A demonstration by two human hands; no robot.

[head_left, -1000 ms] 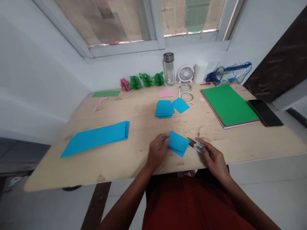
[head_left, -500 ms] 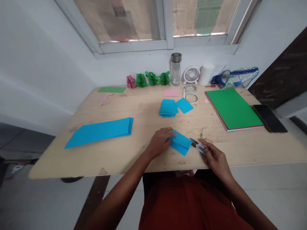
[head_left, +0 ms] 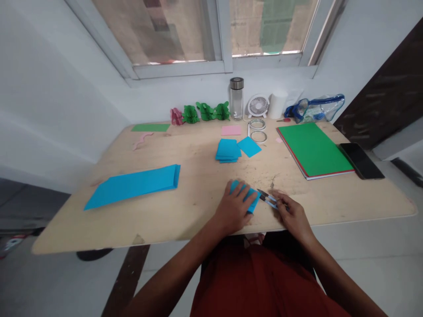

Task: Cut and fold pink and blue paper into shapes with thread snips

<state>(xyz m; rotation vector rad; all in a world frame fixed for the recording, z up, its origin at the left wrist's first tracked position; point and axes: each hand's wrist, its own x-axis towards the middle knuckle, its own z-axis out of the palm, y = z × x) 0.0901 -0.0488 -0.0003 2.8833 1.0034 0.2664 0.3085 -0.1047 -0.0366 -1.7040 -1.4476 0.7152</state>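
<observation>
My left hand [head_left: 235, 206] lies spread over a small blue paper piece [head_left: 255, 203] near the table's front edge, its fingers flat on top. Part of the paper is hidden under the palm. To the right, my right hand [head_left: 291, 213] grips a pair of thread snips [head_left: 268, 199], with pointed dark blades and pale blue handles. The blade tips point left and lie close to the paper's right corner. Behind the hands sit a stack of blue paper squares [head_left: 228, 149] and a single blue square [head_left: 249, 146] beside it.
Folded blue paper [head_left: 132, 186] lies on the left. A green-covered pad [head_left: 315, 149] and a phone [head_left: 361, 161] are at the right. Along the wall stand green paper shapes [head_left: 206, 112], a bottle [head_left: 236, 99], a fan [head_left: 258, 106] and a clear pouch [head_left: 317, 109]. Tape rolls [head_left: 258, 137] lie before the fan.
My left hand has slid from the paper's left corner onto its top, fingers now spread across it. The right hand still holds the snips. The whole view has shifted slightly.
</observation>
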